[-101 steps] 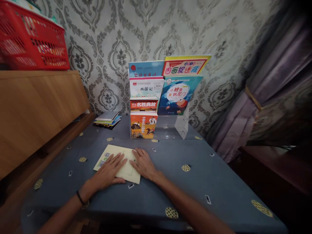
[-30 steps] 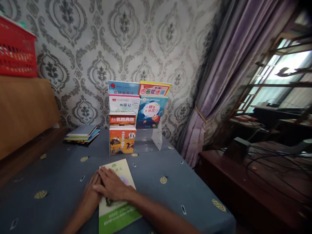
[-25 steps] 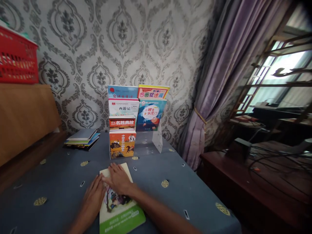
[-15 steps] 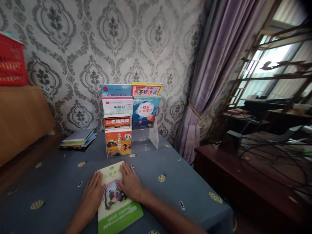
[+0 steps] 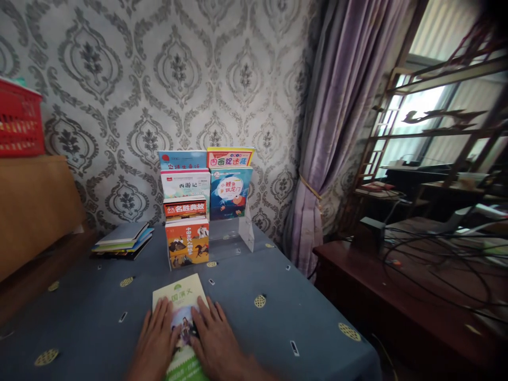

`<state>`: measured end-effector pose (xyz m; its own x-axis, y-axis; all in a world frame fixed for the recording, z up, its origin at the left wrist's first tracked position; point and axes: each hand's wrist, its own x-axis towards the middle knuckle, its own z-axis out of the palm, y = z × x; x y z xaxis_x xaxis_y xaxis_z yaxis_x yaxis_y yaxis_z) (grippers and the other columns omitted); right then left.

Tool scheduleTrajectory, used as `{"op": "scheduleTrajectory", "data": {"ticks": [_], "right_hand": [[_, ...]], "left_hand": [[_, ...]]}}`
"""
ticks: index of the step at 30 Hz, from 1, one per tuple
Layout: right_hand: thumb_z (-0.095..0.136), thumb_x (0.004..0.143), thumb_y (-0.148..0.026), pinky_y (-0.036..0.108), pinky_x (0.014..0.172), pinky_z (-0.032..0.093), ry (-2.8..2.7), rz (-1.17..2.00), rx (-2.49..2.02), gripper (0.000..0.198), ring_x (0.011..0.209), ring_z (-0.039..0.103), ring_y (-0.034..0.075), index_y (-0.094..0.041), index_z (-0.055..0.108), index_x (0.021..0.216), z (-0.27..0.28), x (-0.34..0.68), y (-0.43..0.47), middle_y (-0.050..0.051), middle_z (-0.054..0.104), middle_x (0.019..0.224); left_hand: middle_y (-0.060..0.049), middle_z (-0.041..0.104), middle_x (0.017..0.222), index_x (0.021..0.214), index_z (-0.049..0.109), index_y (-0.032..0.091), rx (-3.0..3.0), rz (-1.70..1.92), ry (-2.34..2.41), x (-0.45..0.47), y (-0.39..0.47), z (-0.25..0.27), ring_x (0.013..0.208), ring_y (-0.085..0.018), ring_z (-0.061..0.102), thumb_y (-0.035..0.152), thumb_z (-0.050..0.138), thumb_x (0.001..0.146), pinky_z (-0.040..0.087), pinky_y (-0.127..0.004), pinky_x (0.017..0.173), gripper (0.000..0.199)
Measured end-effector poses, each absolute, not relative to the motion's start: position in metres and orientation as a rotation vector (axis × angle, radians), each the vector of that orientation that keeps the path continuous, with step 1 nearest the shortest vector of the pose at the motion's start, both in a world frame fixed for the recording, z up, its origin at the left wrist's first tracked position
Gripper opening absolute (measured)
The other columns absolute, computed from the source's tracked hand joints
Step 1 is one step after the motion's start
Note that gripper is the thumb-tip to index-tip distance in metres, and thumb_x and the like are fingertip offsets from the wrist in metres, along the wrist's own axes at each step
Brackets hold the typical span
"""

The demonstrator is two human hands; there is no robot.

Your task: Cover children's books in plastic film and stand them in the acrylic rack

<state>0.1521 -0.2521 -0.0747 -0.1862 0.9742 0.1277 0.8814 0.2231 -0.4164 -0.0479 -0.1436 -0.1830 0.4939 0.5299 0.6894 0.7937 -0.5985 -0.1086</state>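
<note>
A cream and green book [image 5: 183, 291] with a picture on its cover lies flat on the blue tablecloth, close to me. My left hand [image 5: 159, 330] rests on its left side, fingers stretched forward over the cover. On the right side of the same cover lies my right hand [image 5: 214, 333], fingers spread. Both palms face down; neither hand grips the book. Beyond it stands a clear acrylic rack [image 5: 246, 233] with tiered books, among them an orange book [image 5: 187, 244] in front and a blue book [image 5: 230, 196] at the right.
A small stack of books [image 5: 122, 238] lies at the table's far left. A red basket [image 5: 19, 119] sits on a wooden cabinet [image 5: 35, 211] at the left. Right of the table, a dark red desk [image 5: 397, 296] carries tangled black cables [image 5: 440, 280]. A purple curtain [image 5: 329, 132] hangs behind.
Both hands have slid back along the cover toward me, the right one most, uncovering the book's top edge. The camera view has tilted up slightly.
</note>
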Motion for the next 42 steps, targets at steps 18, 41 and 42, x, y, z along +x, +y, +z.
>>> {"op": "scheduleTrajectory", "data": {"ticks": [18,41,42], "right_hand": [[0.044,0.100,-0.044,0.056,0.122,0.024,-2.121,0.396,-1.720,0.057,0.150,0.029,0.035,-0.017,0.047,0.150,-0.064,0.153,-0.254,0.015,0.035,0.161],[0.050,0.098,-0.042,0.055,0.122,0.023,-2.155,0.431,-1.656,0.060,0.152,0.022,0.037,-0.012,0.045,0.150,-0.061,0.153,-0.258,0.019,0.030,0.162],[0.050,0.098,-0.042,0.054,0.122,0.023,-2.160,0.446,-1.649,0.060,0.152,0.022,0.037,-0.013,0.044,0.151,-0.061,0.154,-0.258,0.018,0.030,0.163]], "left_hand": [[-0.011,0.038,0.158,0.150,0.047,0.020,-2.724,-0.455,-1.551,-0.040,-0.170,-0.142,0.148,-0.029,0.036,0.039,0.036,0.097,0.033,-0.054,0.117,0.057],[-0.020,0.062,0.136,0.131,0.056,0.013,-2.564,-1.565,-2.049,-0.050,-0.136,-0.111,0.127,-0.035,0.058,0.052,0.049,0.081,0.043,-0.050,0.111,0.064],[-0.019,0.063,0.134,0.130,0.057,0.013,-2.538,-1.696,-2.102,-0.050,-0.135,-0.109,0.126,-0.035,0.059,0.053,0.052,0.079,0.044,-0.050,0.109,0.065]]}}
